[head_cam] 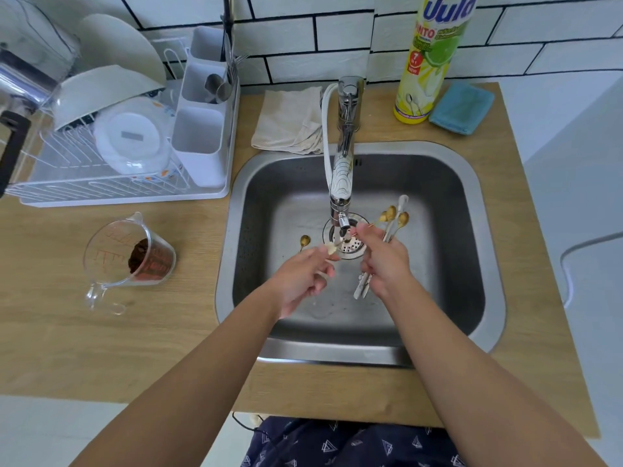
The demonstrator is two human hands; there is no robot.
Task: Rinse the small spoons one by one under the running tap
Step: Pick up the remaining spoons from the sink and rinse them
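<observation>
At frame centre, one spoon is pinched by the left hand under the tap; a bundle of spoons (apparently unrinsed) is gripped by the right hand.

We look down on a wooden worktop with a steel sink set into it. Behind it rises a wall of white tiles with dark grout lines. On the left of the worktop sits a white dish rack holding plates and bowls. To the right, the worktop ends against a pale, smooth surface. A light floor shows below the front edge. Even, soft light fills the room
</observation>
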